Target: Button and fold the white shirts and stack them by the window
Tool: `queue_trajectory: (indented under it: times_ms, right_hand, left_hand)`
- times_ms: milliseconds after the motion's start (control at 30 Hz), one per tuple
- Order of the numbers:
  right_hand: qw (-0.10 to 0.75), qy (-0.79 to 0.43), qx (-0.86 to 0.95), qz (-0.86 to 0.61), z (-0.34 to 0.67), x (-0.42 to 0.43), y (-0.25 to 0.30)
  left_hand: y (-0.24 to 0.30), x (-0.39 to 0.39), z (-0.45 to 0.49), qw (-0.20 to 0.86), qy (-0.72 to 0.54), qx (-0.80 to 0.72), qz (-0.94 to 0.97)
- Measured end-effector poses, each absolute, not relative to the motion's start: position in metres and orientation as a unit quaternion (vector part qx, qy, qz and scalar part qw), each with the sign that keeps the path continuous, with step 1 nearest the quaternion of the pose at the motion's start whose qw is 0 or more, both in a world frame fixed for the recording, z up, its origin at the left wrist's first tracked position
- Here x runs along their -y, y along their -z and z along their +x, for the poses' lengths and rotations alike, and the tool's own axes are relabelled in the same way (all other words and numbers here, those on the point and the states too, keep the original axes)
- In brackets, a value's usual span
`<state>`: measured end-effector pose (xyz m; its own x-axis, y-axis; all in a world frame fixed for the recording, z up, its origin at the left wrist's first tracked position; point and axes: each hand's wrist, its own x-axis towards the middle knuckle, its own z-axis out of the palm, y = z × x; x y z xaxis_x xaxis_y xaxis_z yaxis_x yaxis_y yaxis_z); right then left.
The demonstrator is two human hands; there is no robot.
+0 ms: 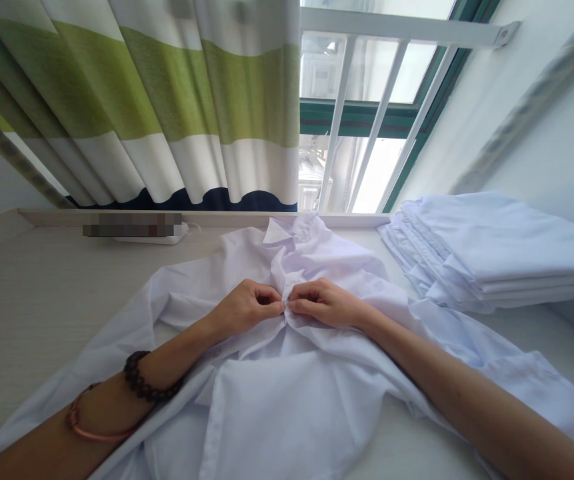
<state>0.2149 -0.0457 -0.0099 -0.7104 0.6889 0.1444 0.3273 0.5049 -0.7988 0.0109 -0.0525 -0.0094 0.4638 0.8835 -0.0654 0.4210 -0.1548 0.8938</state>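
A white shirt [297, 393] lies spread over the pale tabletop [11, 293], its collar toward the window and its sleeves out to both sides. At the front placket, my left hand [247, 308] pinches one edge of the cloth between thumb and forefinger. My right hand [327, 303] grips the other edge in the same way, with the fingertips of both hands almost touching. Any button between them is too small and covered to make out. Below the hands the shirt's fabric is wrinkled and partly folded over. Dark beads and a copper-coloured bangle circle my left forearm.
A stack of folded white garments [531, 247] sits at the right, against the wall. Toward the back left lies a white object [167, 239], its top blurred out. Behind the table hang green-and-white curtains [167, 87] beside a window with white bars [377, 127].
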Motion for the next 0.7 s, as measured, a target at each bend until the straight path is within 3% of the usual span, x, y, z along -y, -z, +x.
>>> queue_trajectory:
  times_ms: [333,433,700]
  right_hand:
    - [0.249,-0.448,0.802,-0.306,0.214,0.048,0.012]
    - [0.248,-0.512,0.764,-0.303,0.213,0.048,0.012]
    - [0.227,-0.703,0.608,-0.289,0.217,0.050,0.006]
  left_hand:
    - [0.008,0.048,0.006,0.494,-0.221,-0.424,0.726]
    - [0.011,0.049,0.006,0.477,-0.237,-0.407,0.742]
    - [0.011,0.060,0.012,0.300,-0.312,-0.330,0.839]
